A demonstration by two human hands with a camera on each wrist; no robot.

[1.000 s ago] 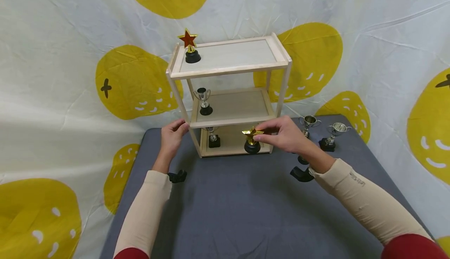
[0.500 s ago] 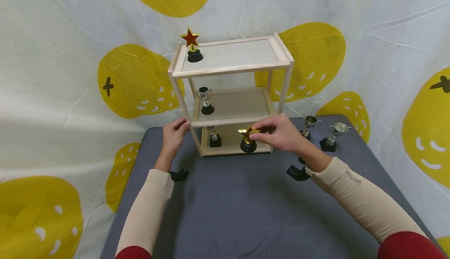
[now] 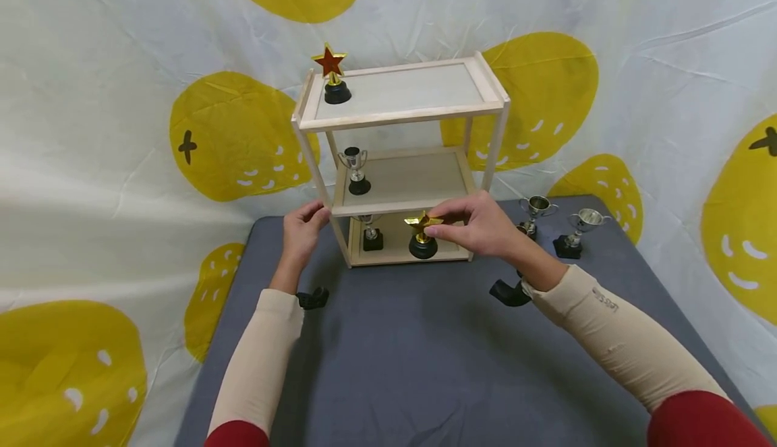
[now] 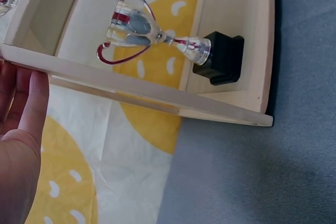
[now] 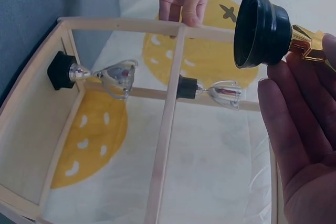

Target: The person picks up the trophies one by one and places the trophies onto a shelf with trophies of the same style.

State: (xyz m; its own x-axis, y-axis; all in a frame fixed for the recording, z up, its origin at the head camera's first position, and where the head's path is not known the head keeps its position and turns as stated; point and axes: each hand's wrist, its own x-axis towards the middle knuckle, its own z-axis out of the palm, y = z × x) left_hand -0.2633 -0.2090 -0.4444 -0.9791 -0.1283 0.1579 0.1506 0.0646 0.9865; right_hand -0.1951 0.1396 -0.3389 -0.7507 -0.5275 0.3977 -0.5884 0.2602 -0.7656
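My right hand (image 3: 482, 226) pinches a gold star trophy (image 3: 423, 245) by its star, holding it in front of the bottom tier. In the right wrist view its round black base (image 5: 262, 30) faces the shelf. With thumb and fingers, my left hand (image 3: 301, 234) grips the left front post of the wooden three-tier shelf (image 3: 400, 122) at middle-tier height. A red-and-gold star trophy (image 3: 336, 92) stands on the top tier, at left. On the middle tier is a silver cup trophy (image 3: 359, 185). Another silver cup trophy (image 4: 223, 59) stands at the bottom tier's left.
Two silver cup trophies (image 3: 568, 246) (image 3: 537, 208) stand on the grey table (image 3: 388, 352) right of the shelf. Part of something else hides behind my right wrist. A white curtain with yellow fruit shapes (image 3: 243, 137) hangs close behind the shelf.
My right hand has carried the gold star trophy a little to the left along the front of the bottom tier. The left hand stays on the post.
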